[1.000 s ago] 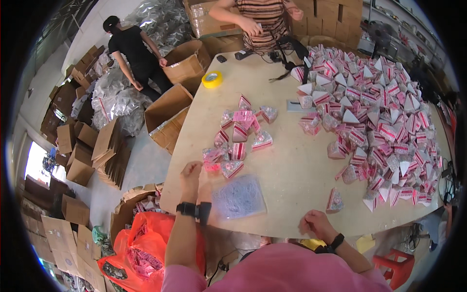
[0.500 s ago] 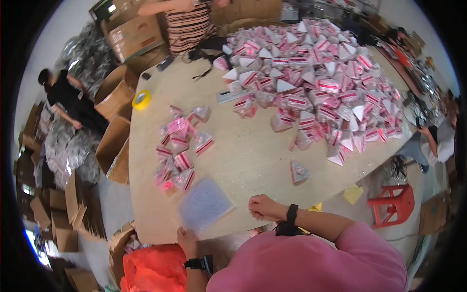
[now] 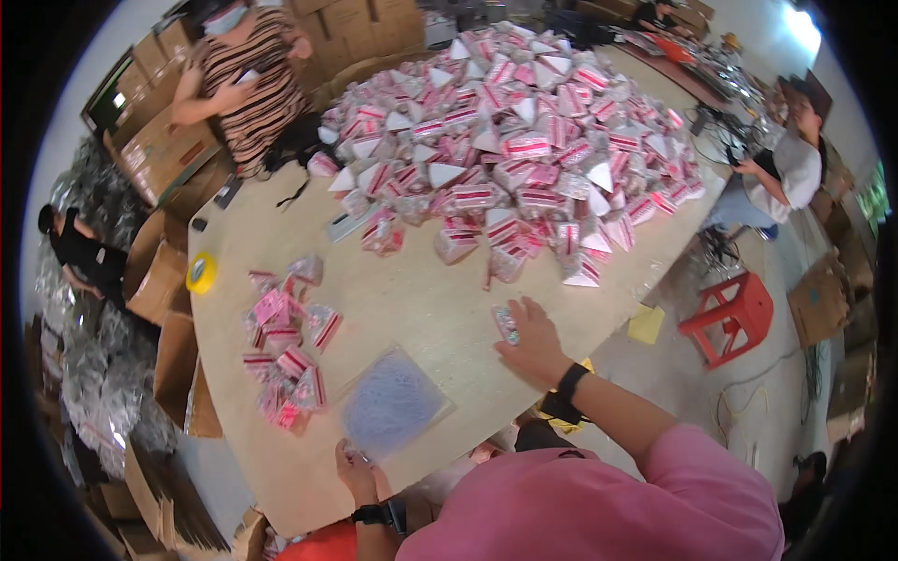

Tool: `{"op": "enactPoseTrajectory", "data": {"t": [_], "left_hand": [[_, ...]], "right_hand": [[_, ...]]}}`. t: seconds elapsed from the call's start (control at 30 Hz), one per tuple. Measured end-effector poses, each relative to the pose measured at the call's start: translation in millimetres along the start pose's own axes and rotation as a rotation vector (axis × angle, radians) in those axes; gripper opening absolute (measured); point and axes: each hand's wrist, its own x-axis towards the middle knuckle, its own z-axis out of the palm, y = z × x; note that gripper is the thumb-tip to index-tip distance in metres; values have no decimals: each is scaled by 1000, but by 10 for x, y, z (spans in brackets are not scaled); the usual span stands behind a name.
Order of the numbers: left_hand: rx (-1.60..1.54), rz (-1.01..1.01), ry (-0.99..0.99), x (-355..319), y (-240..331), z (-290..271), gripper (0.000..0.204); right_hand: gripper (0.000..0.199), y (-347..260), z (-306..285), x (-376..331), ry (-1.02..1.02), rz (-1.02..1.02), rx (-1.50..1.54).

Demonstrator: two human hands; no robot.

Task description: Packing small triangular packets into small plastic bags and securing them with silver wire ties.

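Note:
My right hand [image 3: 531,344] reaches out over the table, fingers stretched and apart. It covers part of a small triangular packet [image 3: 506,324], whose left side shows beside the fingers. At the near table edge my left hand [image 3: 356,475] is closed, its fingertips at the lower corner of a flat clear plastic bag [image 3: 393,402] with bluish filling. A bit of shiny clear plastic shows at those fingertips. Left of the bag lies a small heap of pink and white wrapped triangular packets [image 3: 285,341].
A large pile of similar packets [image 3: 524,150] covers the far side of the table [image 3: 449,327]. Yellow tape [image 3: 201,272] lies at the left edge, beside open cartons [image 3: 173,360]. A red stool [image 3: 728,318] stands at right. A person in stripes [image 3: 248,89] stands across; others are farther off.
My right hand has moved forward from the near edge, opening over the lone triangular packet. My left hand stays by the bag's corner. The whole view has shifted rightward.

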Motion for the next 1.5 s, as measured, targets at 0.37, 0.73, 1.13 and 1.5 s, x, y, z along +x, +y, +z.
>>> {"op": "enactPoseTrajectory", "data": {"t": [0.37,0.73,1.13,1.5], "left_hand": [[-165,-84,-106,191,409,377,36],[219,368,16,-135,894,510,30],[-919,-425,-926,-329,2076,1902,49],[-1017,-454,-852,-325,2056,2240,57]], "right_hand": [[52,395,186,-61,-133,472,1009],[51,622,-118,-78,-425,542,1716],[91,-1,-547,238,-448,-354,655],[89,357,-468,451,-491,-349,740]]}}
